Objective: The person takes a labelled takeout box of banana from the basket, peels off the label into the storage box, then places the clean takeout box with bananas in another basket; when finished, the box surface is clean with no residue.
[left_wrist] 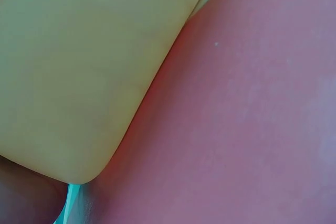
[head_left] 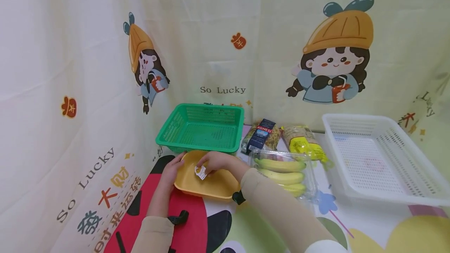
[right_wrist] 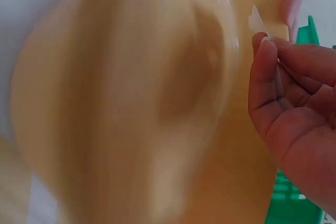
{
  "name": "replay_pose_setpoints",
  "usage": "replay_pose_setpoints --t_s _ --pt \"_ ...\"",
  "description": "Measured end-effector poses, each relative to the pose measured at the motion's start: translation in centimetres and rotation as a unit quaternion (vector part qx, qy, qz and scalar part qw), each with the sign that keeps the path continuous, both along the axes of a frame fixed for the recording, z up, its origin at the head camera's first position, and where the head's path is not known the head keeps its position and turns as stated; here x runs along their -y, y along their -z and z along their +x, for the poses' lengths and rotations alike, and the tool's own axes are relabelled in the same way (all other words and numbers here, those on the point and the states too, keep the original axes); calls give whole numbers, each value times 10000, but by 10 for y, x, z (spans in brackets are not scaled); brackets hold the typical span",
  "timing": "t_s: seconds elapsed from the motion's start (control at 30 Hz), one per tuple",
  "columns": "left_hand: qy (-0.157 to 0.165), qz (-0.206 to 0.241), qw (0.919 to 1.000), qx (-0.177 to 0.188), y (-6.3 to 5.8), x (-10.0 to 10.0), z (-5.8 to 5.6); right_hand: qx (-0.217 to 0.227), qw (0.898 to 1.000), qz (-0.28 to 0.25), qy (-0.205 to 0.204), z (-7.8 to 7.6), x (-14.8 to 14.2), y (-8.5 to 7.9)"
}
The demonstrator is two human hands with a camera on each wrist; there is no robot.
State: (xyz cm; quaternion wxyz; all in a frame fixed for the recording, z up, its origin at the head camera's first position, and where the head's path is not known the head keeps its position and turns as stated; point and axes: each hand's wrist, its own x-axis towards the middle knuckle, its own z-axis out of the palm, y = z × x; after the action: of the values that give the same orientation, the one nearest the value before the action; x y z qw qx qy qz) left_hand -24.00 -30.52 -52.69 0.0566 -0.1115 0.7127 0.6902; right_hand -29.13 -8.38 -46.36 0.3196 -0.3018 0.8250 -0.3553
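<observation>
An orange-yellow plastic basin (head_left: 219, 186) stands in front of the green basket, its inside facing me. My left hand (head_left: 171, 173) grips its left rim; up close, the left wrist view shows the basin's wall (left_wrist: 94, 72) against the skin of that hand. Over the basin's inside, my right hand (head_left: 219, 162) pinches a small white printed label (head_left: 200, 173) between thumb and finger. From the right wrist, the label (right_wrist: 256, 22) appears as a thin pale edge at the fingertips. Whether it still sticks to the basin I cannot tell.
Behind the basin is a green basket (head_left: 200, 147). To the right lie a pasta bag (head_left: 261, 134), a yellow-and-clear bag (head_left: 304, 139) and a clear pack of bananas (head_left: 281, 177). A white basket (head_left: 404, 198) stands at far right. Patterned cloth (head_left: 218, 65) hangs behind and left.
</observation>
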Motion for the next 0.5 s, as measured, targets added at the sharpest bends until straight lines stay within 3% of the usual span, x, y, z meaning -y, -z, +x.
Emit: replay_pose_setpoints --t_s 0.1,0.33,0.5 --pt "33 161 9999 -31 1 -1 0 -94 9997 225 0 1 5 3" --pt "-16 255 9997 23 2 -2 0 -845 9922 888 -210 1 12 9" --pt "8 248 9997 -47 1 0 0 -1006 9877 1142 -364 4 16 9"
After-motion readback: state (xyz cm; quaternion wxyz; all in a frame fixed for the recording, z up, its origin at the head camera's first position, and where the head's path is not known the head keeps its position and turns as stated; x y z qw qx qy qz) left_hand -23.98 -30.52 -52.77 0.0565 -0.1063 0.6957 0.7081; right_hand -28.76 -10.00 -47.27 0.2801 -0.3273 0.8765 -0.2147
